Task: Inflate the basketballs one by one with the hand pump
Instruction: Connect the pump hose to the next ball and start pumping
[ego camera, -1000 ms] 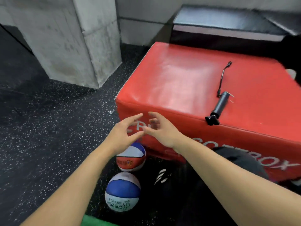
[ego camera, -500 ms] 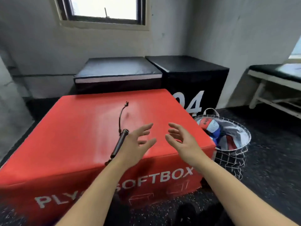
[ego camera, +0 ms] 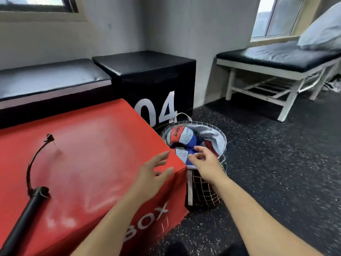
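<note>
Where the wire basket [ego camera: 206,191] holds glossy round basketballs [ego camera: 181,138], both hands [ego camera: 150,179] [ego camera: 206,163] are spread empty just above.

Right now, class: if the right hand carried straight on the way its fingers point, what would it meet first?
Most likely the deflated basketball lying in the wire basket; the right hand hovers just above it, though depth is hard to judge.

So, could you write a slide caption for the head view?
Both open hands, left and right, reach toward the wire basket of basketballs; hand pump lies on red box.
</note>
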`<state>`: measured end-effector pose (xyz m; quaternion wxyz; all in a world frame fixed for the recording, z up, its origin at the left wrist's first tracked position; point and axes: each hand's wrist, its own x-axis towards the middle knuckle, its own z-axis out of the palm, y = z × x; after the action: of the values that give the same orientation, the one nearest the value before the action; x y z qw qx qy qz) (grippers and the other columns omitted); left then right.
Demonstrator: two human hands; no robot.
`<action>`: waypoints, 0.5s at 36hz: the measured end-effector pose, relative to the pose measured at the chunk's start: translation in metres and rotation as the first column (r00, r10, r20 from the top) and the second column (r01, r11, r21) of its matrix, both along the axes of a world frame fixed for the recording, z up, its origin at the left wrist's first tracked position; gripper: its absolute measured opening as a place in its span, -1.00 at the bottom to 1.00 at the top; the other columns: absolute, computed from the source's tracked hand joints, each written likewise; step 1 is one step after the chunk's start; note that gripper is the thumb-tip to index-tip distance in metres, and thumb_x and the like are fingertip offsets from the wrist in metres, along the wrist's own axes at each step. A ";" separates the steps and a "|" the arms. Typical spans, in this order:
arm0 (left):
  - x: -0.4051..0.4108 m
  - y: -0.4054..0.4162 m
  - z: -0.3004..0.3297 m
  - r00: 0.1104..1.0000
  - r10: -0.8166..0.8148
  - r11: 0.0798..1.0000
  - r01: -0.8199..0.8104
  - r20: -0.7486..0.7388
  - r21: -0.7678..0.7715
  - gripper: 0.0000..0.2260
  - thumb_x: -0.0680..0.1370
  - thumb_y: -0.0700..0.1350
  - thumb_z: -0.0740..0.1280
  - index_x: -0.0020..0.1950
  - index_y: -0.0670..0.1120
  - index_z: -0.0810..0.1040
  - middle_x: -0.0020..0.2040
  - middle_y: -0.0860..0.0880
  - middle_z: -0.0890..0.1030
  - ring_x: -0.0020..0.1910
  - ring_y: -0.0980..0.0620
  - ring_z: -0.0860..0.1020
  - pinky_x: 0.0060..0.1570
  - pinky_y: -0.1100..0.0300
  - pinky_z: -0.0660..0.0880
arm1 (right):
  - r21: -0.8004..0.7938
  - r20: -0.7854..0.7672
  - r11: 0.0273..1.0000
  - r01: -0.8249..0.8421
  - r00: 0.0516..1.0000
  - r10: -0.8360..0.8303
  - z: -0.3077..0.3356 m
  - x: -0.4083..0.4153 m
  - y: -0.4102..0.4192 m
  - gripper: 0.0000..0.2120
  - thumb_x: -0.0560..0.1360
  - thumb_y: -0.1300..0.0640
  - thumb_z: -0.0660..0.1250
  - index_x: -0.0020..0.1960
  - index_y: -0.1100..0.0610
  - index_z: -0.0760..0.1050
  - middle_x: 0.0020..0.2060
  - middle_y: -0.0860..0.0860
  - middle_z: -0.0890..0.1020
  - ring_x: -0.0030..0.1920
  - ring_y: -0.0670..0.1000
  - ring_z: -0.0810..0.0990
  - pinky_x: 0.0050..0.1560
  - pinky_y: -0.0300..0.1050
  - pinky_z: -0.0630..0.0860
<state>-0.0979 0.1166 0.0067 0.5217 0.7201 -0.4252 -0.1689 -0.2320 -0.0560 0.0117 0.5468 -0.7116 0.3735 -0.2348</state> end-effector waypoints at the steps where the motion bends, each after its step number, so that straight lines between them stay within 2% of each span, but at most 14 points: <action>1: 0.005 -0.009 -0.003 1.000 -0.003 1.000 0.003 -0.007 0.012 -0.51 0.59 -0.12 0.50 0.41 0.31 0.49 0.32 0.14 0.62 0.21 0.28 0.60 0.09 0.30 0.59 | -0.001 -0.003 1.000 -0.001 1.000 0.001 -0.004 0.006 -0.010 -0.60 0.60 -0.02 0.46 0.40 -0.04 0.48 0.16 -0.01 0.60 0.12 -0.08 0.62 0.04 -0.19 0.53; 3: 0.016 -0.028 -0.007 1.000 -0.009 1.000 0.009 -0.012 0.025 -0.52 0.59 -0.09 0.51 0.41 0.32 0.49 0.33 0.14 0.62 0.21 0.21 0.61 0.09 0.27 0.61 | -0.030 -0.021 0.999 -0.018 1.000 0.018 -0.011 0.019 -0.027 -0.54 0.59 -0.03 0.48 0.43 -0.05 0.46 0.22 -0.03 0.57 0.18 -0.06 0.60 0.19 -0.08 0.56; 6: 0.035 -0.053 -0.010 1.000 -0.017 1.000 0.017 0.000 -0.004 -0.53 0.59 -0.15 0.49 0.34 0.33 0.49 0.33 0.24 0.59 0.28 0.27 0.56 0.03 0.38 0.55 | -0.076 -0.045 0.996 -0.036 0.998 0.033 -0.018 0.040 -0.051 -0.47 0.58 -0.01 0.49 0.49 -0.04 0.43 0.31 -0.05 0.50 0.26 -0.05 0.55 0.30 -0.06 0.51; 8: 0.049 -0.067 -0.013 1.000 -0.008 1.000 0.008 0.000 -0.018 -0.55 0.60 -0.15 0.49 0.35 0.29 0.50 0.33 0.24 0.59 0.29 0.27 0.55 0.02 0.40 0.54 | -0.120 -0.083 0.991 -0.052 0.996 0.043 -0.023 0.055 -0.069 -0.43 0.58 0.00 0.49 0.53 -0.04 0.40 0.37 -0.02 0.47 0.32 -0.01 0.51 0.38 0.00 0.48; 11: 0.073 -0.084 -0.022 1.000 -0.005 1.000 0.005 0.018 -0.014 -0.55 0.61 -0.12 0.48 0.36 0.32 0.48 0.35 0.22 0.59 0.29 0.30 0.55 0.15 0.32 0.56 | -0.210 -0.185 0.972 -0.106 0.980 0.067 -0.036 0.079 -0.098 -0.43 0.59 0.03 0.47 0.54 -0.03 0.37 0.45 0.03 0.42 0.42 0.05 0.46 0.43 0.06 0.44; 15: 0.100 -0.103 -0.034 0.997 0.014 1.000 -0.016 0.074 0.020 -0.53 0.57 0.08 0.50 0.44 0.32 0.49 0.38 0.29 0.57 0.31 0.26 0.55 0.31 0.21 0.52 | -0.256 -0.247 0.958 -0.127 0.967 0.062 -0.058 0.114 -0.133 -0.41 0.58 0.08 0.48 0.56 0.01 0.37 0.51 0.05 0.36 0.48 0.08 0.41 0.46 -0.04 0.33; 18: 0.112 -0.116 -0.038 0.992 0.009 0.999 -0.013 0.127 0.034 -0.53 0.59 -0.01 0.50 0.48 0.23 0.51 0.39 0.30 0.57 0.34 0.27 0.53 0.37 0.20 0.47 | -0.290 -0.282 0.948 -0.131 0.958 0.046 -0.080 0.139 -0.152 -0.37 0.54 0.13 0.52 0.55 0.05 0.39 0.51 0.06 0.36 0.51 0.09 0.37 0.46 -0.11 0.27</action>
<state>0.0145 0.0004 -0.0308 0.4819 0.7407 -0.4505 -0.1272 -0.0929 -0.2077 -0.0684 0.3837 -0.8291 0.3718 -0.1648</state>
